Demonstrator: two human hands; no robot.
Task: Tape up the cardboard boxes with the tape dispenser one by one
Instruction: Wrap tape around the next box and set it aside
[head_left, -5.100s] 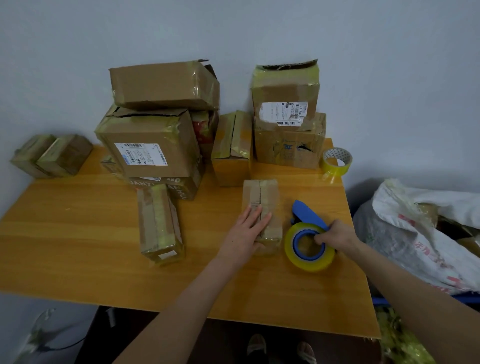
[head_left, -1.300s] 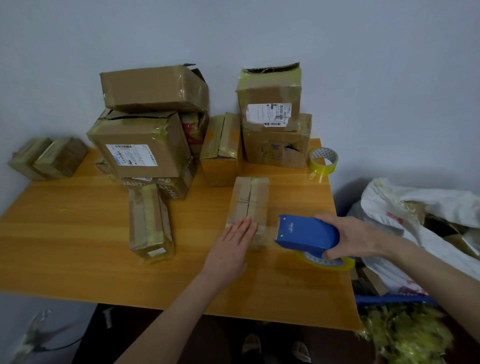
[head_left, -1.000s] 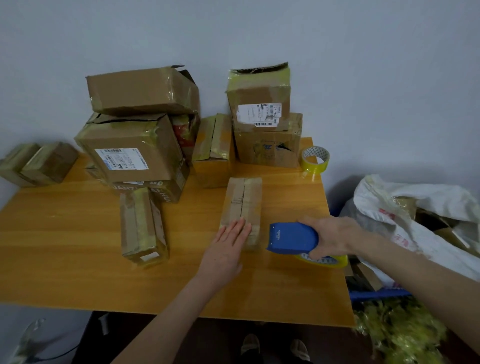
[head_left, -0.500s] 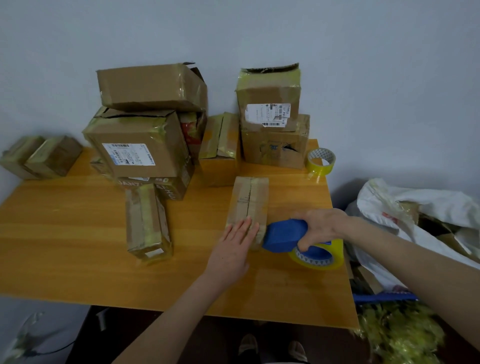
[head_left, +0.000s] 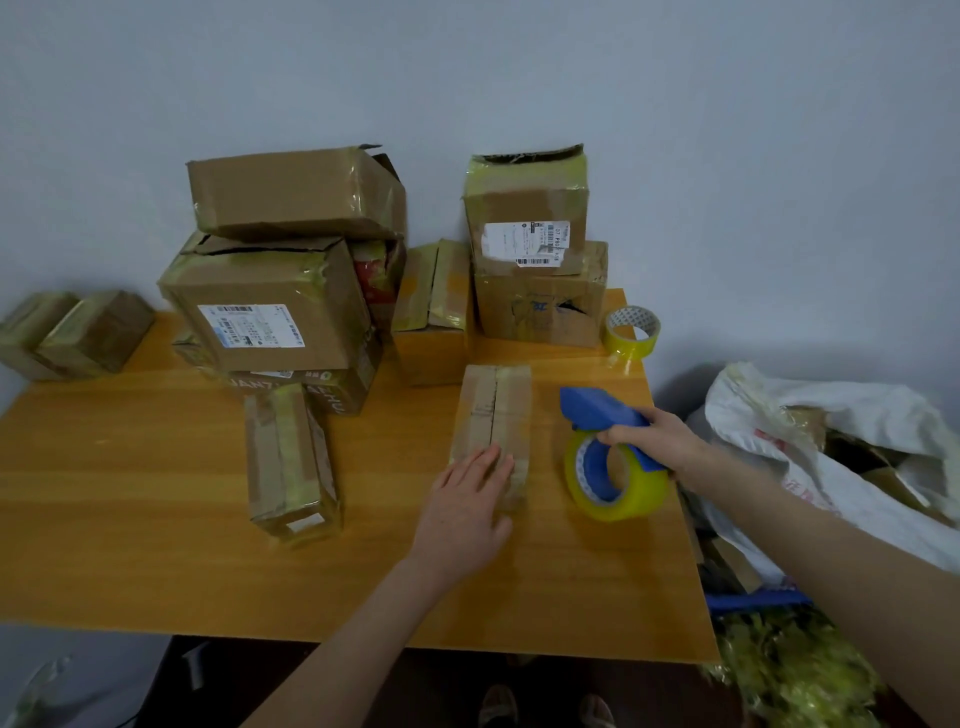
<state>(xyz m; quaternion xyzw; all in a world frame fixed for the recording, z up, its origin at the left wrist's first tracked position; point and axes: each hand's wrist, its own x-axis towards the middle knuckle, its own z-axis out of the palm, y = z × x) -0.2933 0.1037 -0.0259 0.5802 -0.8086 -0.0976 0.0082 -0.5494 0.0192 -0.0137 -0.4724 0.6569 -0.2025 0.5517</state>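
left hand (head_left: 465, 512) flat on the closed box (head_left: 493, 410), right hand (head_left: 655, 440) gripping tape dispenser (head_left: 592, 410).

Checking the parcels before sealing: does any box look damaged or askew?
The upper box in the right stack has a torn, gaping top edge. The top box on the left pile sits tilted, its right flap sticking up.

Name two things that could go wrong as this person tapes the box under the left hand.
1. The left hand covers the seam of the box, in the path of the dispenser; tape could catch its fingers.
2. Only the near end is pressed, so the box might slide when tape pulls.
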